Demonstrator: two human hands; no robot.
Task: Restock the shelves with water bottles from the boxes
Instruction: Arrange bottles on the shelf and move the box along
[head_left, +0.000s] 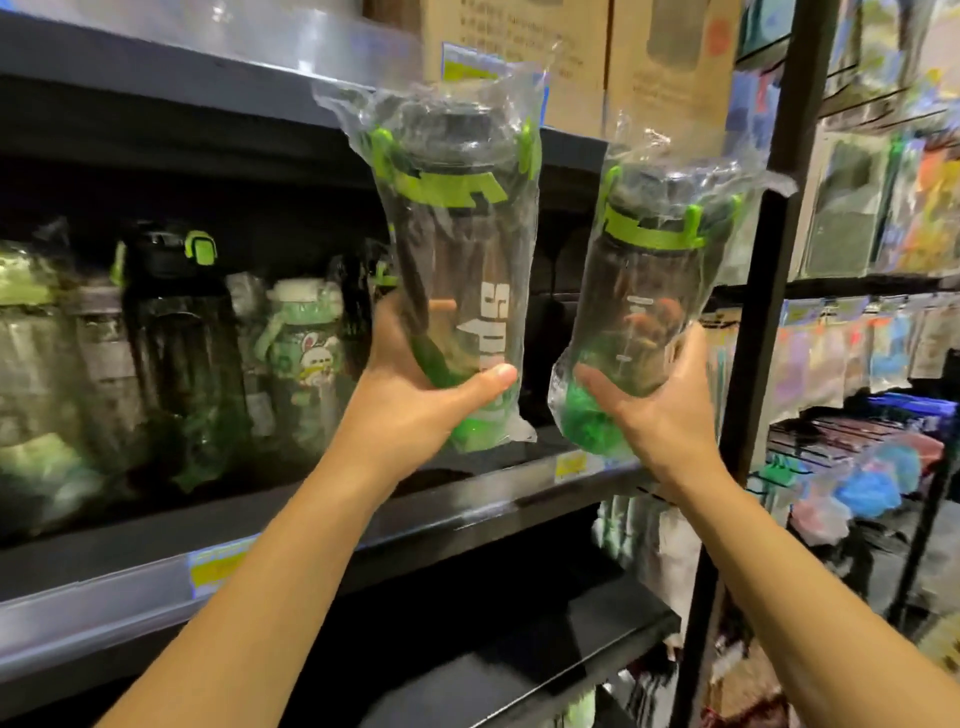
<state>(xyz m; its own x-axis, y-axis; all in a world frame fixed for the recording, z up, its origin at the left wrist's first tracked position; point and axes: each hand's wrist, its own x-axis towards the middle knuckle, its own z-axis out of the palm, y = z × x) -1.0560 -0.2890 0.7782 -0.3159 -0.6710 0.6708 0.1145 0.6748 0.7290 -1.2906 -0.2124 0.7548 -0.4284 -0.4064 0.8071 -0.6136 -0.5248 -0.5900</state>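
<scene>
Evidently bound for the shelf (441, 519), the left bottle (457, 270) and right bottle (649, 291), both bagged in clear plastic, were held upright before its right end. The left hand (410, 405) and right hand (665, 415) each gripped one low round the base, probably to set it standing. Shelved bottles (182, 338) crowded the left; a black post (773, 234) flanked the gap.

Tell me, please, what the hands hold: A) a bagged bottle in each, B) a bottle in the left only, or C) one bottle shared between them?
A: the left hand grips the left bottle, the right hand grips the right bottle, both plastic-wrapped.
</scene>
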